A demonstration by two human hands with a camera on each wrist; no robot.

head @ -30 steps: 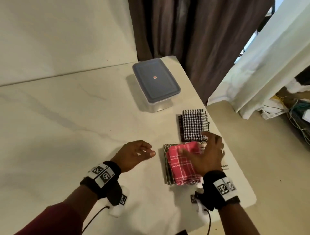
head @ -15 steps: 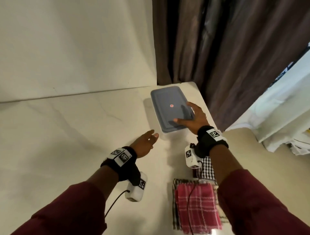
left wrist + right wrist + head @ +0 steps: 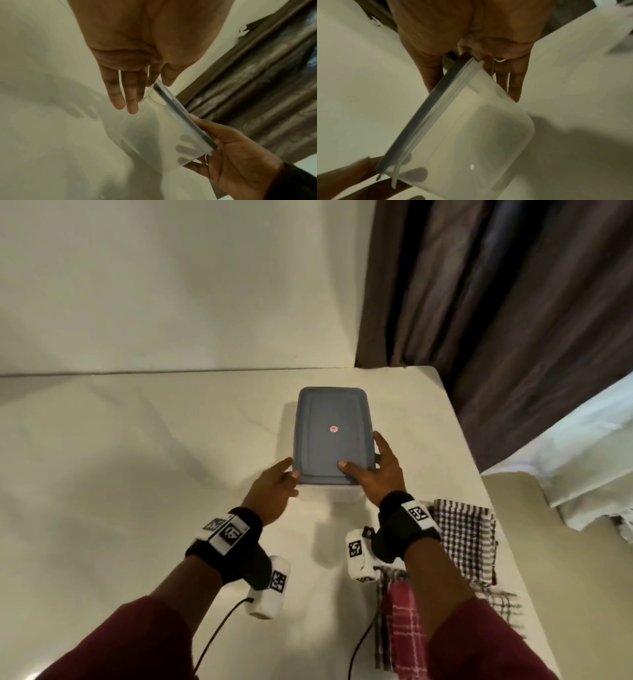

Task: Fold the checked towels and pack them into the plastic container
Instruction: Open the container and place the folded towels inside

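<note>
Both hands on the translucent plastic container (image 3: 323, 491) w/ grey lid (image 3: 333, 436): right hand (image 3: 378, 472) grips its near-right corner, thumb on top. Left hand (image 3: 272, 491) pinches the near-left corner, other fingers straight. Folded checked towels (image 3: 462, 539) lie beside the right wrist.

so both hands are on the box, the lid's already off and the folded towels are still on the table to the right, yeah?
Not quite: the grey lid is still on the box, as the head view shows. The rest holds: the left hand and right hand are on the box, and the folded towels lie on the table to the right.
</note>
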